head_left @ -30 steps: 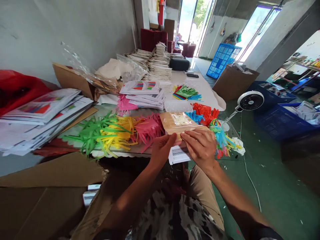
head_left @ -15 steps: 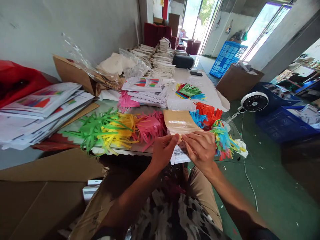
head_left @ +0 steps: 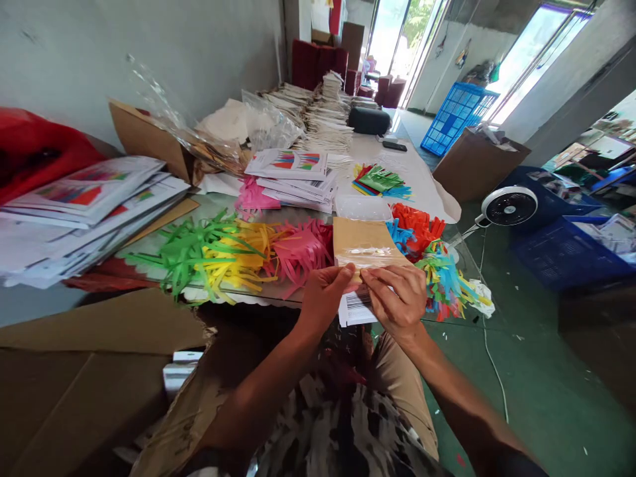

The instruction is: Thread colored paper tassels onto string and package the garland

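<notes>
In front of my body, my left hand and my right hand meet, both closed in a pinch on the near edge of a brown paper sheet. A shiny clear film crosses its lower part. Below the fingers a white printed packet with a barcode sticks out past the table edge; how it joins the brown sheet is hidden. Fringed paper bunches in pink, yellow and green lie to the left. Blue and red fringes lie to the right.
Printed packets are stacked at the left and mid-table. Behind them stand paper piles. A clear plastic tray sits beyond the brown sheet. A small fan is at the right edge; an open carton stands low left.
The view has shifted slightly. The brown sheet stands a little flatter and straighter between my hands, which keep their pinch on its near edge.
</notes>
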Demonstrator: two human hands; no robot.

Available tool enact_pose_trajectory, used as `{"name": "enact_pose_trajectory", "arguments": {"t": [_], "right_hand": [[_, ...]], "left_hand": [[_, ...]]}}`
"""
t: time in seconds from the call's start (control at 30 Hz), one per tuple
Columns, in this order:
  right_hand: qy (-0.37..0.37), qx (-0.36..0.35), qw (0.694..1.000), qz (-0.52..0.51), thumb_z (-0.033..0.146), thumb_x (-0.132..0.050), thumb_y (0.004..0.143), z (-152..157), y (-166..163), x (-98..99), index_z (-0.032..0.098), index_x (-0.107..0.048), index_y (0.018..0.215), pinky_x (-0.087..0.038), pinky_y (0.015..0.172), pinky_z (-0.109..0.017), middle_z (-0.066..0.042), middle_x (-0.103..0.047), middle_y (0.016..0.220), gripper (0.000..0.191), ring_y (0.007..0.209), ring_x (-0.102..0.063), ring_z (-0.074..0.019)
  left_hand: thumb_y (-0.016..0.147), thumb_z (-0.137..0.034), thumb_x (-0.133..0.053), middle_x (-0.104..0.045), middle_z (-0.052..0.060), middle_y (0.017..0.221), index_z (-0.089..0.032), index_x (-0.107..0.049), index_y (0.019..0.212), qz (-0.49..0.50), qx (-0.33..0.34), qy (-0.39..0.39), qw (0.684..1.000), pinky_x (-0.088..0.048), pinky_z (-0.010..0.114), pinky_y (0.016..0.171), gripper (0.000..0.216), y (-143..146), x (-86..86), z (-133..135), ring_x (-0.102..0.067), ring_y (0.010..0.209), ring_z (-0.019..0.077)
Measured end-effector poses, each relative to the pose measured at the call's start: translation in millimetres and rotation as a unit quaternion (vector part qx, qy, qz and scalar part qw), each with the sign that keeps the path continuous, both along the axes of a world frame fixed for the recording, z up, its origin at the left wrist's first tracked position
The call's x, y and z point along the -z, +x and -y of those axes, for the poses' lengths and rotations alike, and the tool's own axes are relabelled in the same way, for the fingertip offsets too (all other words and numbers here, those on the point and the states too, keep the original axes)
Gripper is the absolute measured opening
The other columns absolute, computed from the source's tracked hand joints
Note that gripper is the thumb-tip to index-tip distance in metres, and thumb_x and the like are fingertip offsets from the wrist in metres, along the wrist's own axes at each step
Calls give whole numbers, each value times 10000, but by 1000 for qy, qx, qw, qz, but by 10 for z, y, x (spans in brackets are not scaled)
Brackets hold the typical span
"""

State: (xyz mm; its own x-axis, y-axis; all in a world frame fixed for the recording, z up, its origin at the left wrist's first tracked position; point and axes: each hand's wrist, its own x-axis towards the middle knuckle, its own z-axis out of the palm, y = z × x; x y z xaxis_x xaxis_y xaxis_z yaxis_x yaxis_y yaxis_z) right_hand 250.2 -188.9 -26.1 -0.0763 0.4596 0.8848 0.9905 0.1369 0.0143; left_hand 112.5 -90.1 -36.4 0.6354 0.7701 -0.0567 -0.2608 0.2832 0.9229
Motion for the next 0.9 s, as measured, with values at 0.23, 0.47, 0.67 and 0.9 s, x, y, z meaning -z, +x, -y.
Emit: {"name": "enact_pose_trajectory", "arguments": {"t": [0.23,0.47,0.67,0.9], "right_hand": [[-44,-16,997,-57,175,-729,928,-5,-6,29,325,-718,1188,-507,954,-432,-18,-812,1066,300,985,-740,-229],[-94,-30,984,-147,215,-712,963,-46,83,14,274,-731,1049,-509,978,-458,-28,-797,955,106,933,-736,-227],[-102,-40,976,-190,263,-701,976,-2,171,-60,274,-743,1018,-519,959,-453,-29,-788,934,60,914,-714,-227],[-102,-38,977,-184,256,-674,997,39,144,-147,270,-737,995,-513,980,-448,-15,-785,886,64,852,-710,-211]], "left_hand": [[809,-603,-799,-648,1,676,-160,-726,687,4,-12,6,1000,-539,251,598,465,9,26,-20,-598,613,128],[784,-520,-858,-674,8,808,-195,-706,878,0,-76,70,995,-568,253,674,371,-40,-74,-35,-677,739,158],[802,-332,-868,-680,66,1235,-273,-781,1129,-6,-111,287,951,-486,233,668,344,-66,-211,-163,-626,899,161],[820,-321,-838,-719,18,777,-219,-776,723,-12,-113,274,955,-412,281,731,154,56,-213,-239,-544,766,166]]}}
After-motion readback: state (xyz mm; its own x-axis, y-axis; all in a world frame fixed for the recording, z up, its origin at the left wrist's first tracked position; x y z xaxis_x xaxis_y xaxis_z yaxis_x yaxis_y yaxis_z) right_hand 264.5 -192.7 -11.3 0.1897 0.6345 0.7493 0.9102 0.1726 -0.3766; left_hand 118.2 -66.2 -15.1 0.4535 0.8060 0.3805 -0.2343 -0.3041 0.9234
